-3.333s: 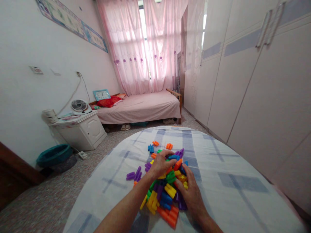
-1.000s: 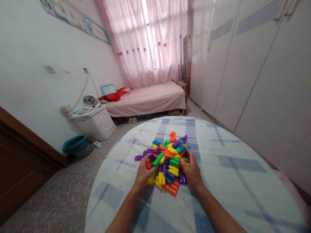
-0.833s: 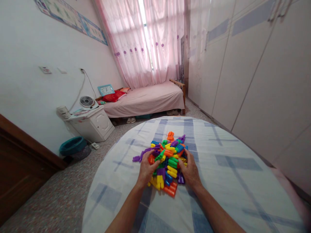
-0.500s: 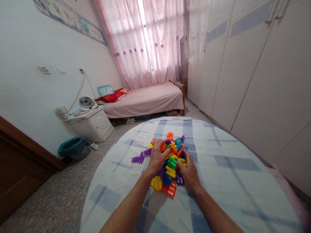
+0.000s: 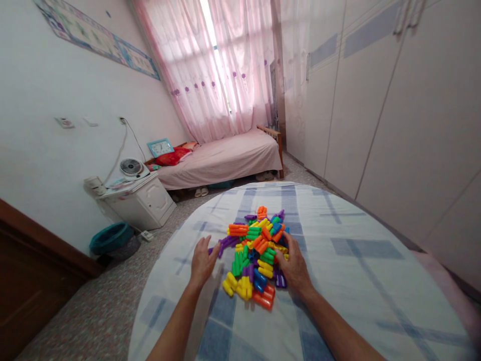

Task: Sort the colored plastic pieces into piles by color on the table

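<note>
A heap of plastic building blocks (image 5: pixel 259 250) in orange, green, yellow, blue and purple lies in the middle of a round table (image 5: pixel 356 281) under a white cloth with blue checks. My left hand (image 5: pixel 202 260) is flat with fingers spread, just left of the heap beside some purple blocks (image 5: pixel 224 244), holding nothing. My right hand (image 5: pixel 293 265) rests against the right side of the heap with its fingers curved onto the blocks.
A bed with a pink cover (image 5: pixel 221 160) stands under pink curtains at the far end. On the left are a white cabinet (image 5: pixel 135 200) with a small fan (image 5: pixel 130 168) and a teal basin (image 5: pixel 108 238) on the floor. White wardrobe doors (image 5: pixel 394 125) line the right.
My left hand has come off the top of the heap and moved out to its left side, opening flat. The right hand has stayed at the heap's right edge.
</note>
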`<state>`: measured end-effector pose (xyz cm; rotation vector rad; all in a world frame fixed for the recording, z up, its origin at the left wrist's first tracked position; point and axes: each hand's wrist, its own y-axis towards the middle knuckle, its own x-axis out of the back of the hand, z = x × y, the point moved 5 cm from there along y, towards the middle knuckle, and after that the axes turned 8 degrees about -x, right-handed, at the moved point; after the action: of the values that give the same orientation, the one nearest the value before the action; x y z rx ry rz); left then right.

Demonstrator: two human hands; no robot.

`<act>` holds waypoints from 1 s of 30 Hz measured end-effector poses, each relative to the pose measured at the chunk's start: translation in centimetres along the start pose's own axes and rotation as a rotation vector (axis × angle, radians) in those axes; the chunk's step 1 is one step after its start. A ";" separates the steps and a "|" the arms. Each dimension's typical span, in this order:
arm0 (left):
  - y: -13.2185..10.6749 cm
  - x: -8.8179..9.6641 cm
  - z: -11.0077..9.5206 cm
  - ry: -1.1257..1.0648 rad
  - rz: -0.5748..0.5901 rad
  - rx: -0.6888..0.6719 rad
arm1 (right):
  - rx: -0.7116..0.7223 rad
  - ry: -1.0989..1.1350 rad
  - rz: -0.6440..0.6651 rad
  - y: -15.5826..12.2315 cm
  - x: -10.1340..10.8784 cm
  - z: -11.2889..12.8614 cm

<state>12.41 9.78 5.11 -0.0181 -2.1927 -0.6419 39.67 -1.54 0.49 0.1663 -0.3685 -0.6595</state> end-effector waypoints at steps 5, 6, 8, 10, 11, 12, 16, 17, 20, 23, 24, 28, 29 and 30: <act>-1.3 -2.7 3.0 -0.111 0.026 0.107 | -0.005 0.010 0.005 0.0 0.0 0.0; -1.1 -3.2 2.6 -0.166 0.014 0.132 | -0.005 0.010 0.004 0.0 0.0 0.0; -0.4 -4.2 1.3 -0.311 -0.016 0.206 | 0.000 0.007 0.000 0.0 0.0 0.0; 0.6 -5.0 -0.5 -0.493 -0.026 0.238 | 0.003 -0.002 -0.001 0.0 0.0 -0.1; 1.2 -5.3 -1.5 -0.566 -0.024 0.228 | 0.003 -0.005 0.000 0.0 0.0 -0.2; 1.6 -5.6 -2.5 -0.616 -0.013 0.201 | 0.002 -0.006 0.002 0.0 0.0 -0.2; 2.6 -6.9 -5.4 -0.805 0.062 0.185 | -0.004 0.011 0.001 0.0 -0.1 -0.3; 2.7 -7.3 -5.9 -0.850 0.074 0.204 | -0.003 0.015 0.000 0.0 -0.1 -0.4; 3.1 -8.0 -7.7 -0.898 0.069 0.221 | -0.004 0.018 -0.007 0.0 -0.2 -0.5; 3.7 -8.0 -10.6 -0.885 0.088 0.157 | -0.004 0.027 -0.008 0.0 -0.2 -0.5; 3.8 -7.8 -11.8 -0.862 0.106 0.123 | -0.005 0.031 -0.007 0.0 -0.2 -0.5; 3.6 -6.1 -16.8 -0.745 0.195 -0.060 | -0.008 0.048 -0.013 0.0 -0.1 -0.4; 3.2 -5.6 -17.8 -0.748 0.244 -0.105 | -0.009 0.049 -0.019 0.0 0.0 -0.4; 2.7 -5.1 -18.5 -0.759 0.296 -0.145 | -0.012 0.049 -0.024 0.0 0.0 -0.4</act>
<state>29.71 4.80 12.32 -0.7585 -2.7678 -0.6906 39.81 -1.56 0.14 0.1755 -0.3157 -0.6796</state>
